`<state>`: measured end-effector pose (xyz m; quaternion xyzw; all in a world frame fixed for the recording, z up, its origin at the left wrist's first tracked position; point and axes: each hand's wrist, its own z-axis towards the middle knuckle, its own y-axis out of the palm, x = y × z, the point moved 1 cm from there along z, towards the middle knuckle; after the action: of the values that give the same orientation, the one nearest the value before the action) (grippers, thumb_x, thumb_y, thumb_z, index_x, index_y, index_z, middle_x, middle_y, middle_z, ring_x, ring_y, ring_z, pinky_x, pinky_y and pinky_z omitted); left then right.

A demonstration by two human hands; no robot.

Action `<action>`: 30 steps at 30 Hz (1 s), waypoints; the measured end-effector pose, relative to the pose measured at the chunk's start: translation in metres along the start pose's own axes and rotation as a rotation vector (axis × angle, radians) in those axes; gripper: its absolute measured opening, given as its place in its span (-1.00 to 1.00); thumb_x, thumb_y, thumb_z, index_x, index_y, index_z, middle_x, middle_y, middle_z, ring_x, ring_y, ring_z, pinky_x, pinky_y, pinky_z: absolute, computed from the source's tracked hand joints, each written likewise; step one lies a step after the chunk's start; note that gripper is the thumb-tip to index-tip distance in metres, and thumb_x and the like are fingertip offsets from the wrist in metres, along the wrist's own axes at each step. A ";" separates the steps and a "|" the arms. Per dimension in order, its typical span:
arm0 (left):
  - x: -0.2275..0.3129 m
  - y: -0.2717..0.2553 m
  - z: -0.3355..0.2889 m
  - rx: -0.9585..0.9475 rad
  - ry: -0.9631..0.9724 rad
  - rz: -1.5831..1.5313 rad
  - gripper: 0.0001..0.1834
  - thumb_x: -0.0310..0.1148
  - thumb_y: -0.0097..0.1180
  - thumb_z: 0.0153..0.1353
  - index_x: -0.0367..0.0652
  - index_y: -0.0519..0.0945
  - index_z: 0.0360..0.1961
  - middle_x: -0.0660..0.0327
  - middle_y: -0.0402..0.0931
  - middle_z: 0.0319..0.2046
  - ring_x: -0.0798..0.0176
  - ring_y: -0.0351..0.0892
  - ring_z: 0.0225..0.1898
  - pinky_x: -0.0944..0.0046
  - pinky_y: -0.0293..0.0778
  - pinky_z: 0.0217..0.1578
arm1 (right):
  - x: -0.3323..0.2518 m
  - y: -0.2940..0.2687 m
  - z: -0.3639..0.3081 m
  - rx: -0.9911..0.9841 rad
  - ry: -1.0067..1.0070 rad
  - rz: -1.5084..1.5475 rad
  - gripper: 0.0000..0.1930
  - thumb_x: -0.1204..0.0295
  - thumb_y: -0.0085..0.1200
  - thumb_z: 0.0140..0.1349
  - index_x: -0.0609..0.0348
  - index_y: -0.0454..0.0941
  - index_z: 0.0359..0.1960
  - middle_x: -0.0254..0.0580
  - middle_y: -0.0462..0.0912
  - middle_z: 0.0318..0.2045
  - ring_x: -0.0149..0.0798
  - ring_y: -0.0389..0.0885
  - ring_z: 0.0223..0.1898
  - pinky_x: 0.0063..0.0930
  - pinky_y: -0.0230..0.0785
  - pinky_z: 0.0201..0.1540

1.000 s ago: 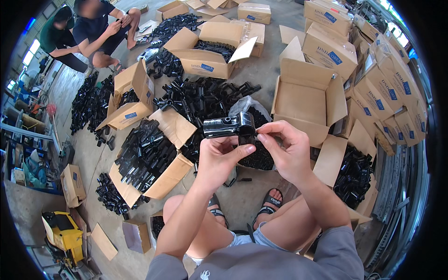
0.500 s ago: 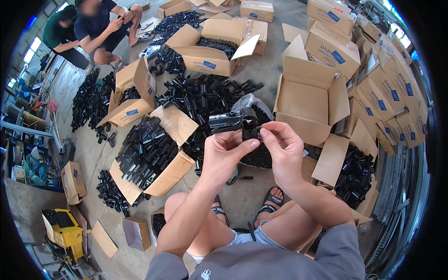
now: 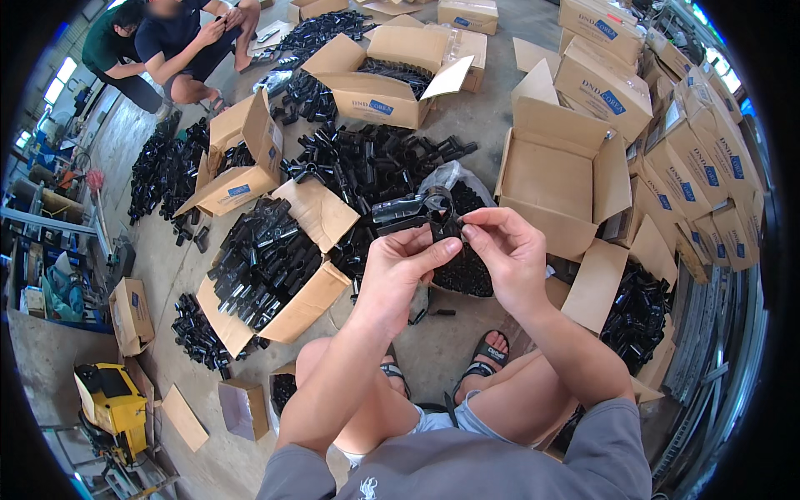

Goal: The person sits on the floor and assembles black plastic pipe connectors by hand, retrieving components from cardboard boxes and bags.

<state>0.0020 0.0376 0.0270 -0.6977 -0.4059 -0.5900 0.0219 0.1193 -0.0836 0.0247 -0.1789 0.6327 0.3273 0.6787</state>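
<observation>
My left hand [image 3: 398,271] is closed around the lower part of a glossy black pipe connector [image 3: 397,215], with the thumb pressed against its front. The connector has a long tubular arm pointing left and a rounded ring at its right end. At that ring end my right hand [image 3: 510,250] is closed in a pinch of thumb and forefinger. Whether a small separate piece sits between those fingertips is too small to tell. Behind the hands stands a plastic-lined box of small black parts [image 3: 468,268].
An open carton of black connectors [image 3: 265,271] lies to the left, with loose connectors [image 3: 367,162] heaped ahead. An open carton [image 3: 550,171] and stacked cartons [image 3: 696,158] stand right. Two people [image 3: 187,50] crouch at the far left. A yellow machine [image 3: 115,404] stands lower left.
The connector has tilted slightly in my left hand, so its ring faces differently. My right fingers stay at its right end. The whole view has shifted a little.
</observation>
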 end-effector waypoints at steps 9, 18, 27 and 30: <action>0.001 -0.003 -0.001 0.002 -0.077 -0.033 -0.79 -0.49 0.47 0.08 -0.05 0.74 -0.25 0.48 0.66 -0.41 0.64 0.39 -0.48 0.48 0.14 -0.51 | -0.001 -0.008 0.008 -0.118 0.056 0.043 -0.86 0.66 0.19 0.30 0.36 0.63 -0.12 -0.21 0.71 -0.18 -0.47 0.66 -0.15 -0.61 0.51 -0.05; 0.010 0.000 -0.003 -0.020 0.002 0.028 -0.73 -0.49 0.48 0.06 -0.06 0.77 -0.17 0.49 0.67 -0.42 0.66 0.35 -0.49 0.48 0.14 -0.50 | 0.004 0.001 0.003 0.000 0.073 0.012 -0.84 0.66 0.17 0.32 0.35 0.63 -0.09 -0.22 0.71 -0.18 -0.47 0.66 -0.14 -0.61 0.50 -0.03; 0.009 -0.006 -0.002 -0.013 0.178 0.063 -0.68 -0.55 0.49 0.02 -0.20 0.76 -0.15 0.30 0.75 -0.31 0.54 0.59 -0.32 0.44 0.51 -0.29 | 0.013 -0.006 0.007 -0.076 0.136 -0.022 -0.82 0.64 0.18 0.33 0.33 0.64 -0.06 -0.23 0.72 -0.18 -0.47 0.65 -0.15 -0.60 0.49 -0.02; 0.009 -0.009 -0.003 0.005 0.199 0.238 -0.70 -0.56 0.49 0.00 -0.22 0.77 -0.18 0.30 0.75 -0.28 0.52 0.63 -0.27 0.38 0.56 -0.23 | 0.017 -0.009 0.005 -0.096 0.158 0.011 -0.81 0.61 0.18 0.34 0.32 0.64 -0.04 -0.23 0.72 -0.18 -0.45 0.66 -0.16 -0.57 0.50 -0.02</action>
<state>-0.0061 0.0470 0.0309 -0.6787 -0.3178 -0.6484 0.1337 0.1292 -0.0830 0.0075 -0.2330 0.6686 0.3461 0.6155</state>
